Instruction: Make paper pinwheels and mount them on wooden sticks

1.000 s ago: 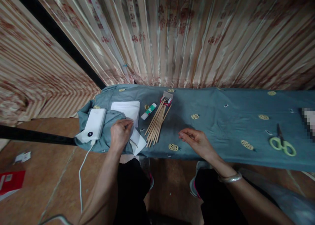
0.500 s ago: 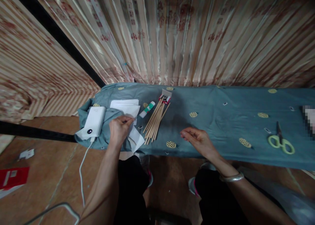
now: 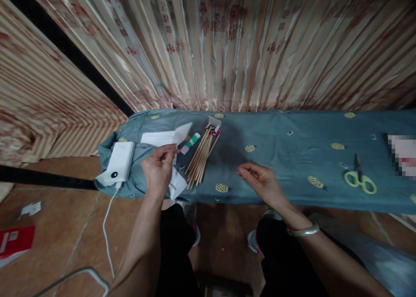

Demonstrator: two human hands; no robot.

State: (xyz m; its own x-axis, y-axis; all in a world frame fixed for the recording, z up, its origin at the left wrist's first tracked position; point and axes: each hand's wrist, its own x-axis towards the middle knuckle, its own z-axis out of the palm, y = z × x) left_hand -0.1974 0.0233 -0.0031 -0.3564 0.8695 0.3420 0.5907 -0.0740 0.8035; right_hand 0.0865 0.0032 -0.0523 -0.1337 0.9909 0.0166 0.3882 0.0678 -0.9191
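A white sheet of paper (image 3: pixel 182 133) is pinched at its lower edge by my left hand (image 3: pixel 157 167), its far corner lifted. Under and beside that hand lie more white papers (image 3: pixel 156 138) and a loose paper piece (image 3: pixel 177 183). Just right of my left fingertips is a glue stick (image 3: pixel 190 143) with a green label. Wooden sticks (image 3: pixel 199 158) lie in a loose bundle between my hands, their far ends against a small open red-and-white box (image 3: pixel 212 127) of metal pieces. My right hand (image 3: pixel 258 180) hovers over the cloth, fingers curled together, nothing visible in them.
A white power bank (image 3: pixel 121 160) with a cable stands at the left end of the cloth-covered table (image 3: pixel 279 136). Green-handled scissors (image 3: pixel 360 180) lie to the right. A pleated curtain (image 3: pixel 227 50) hangs behind. On the floor at left is a red packet (image 3: pixel 16 241).
The sheet in my left hand has swung up and to the right, its corner now raised near the glue stick. My right hand stays almost still. The view has shifted slightly.
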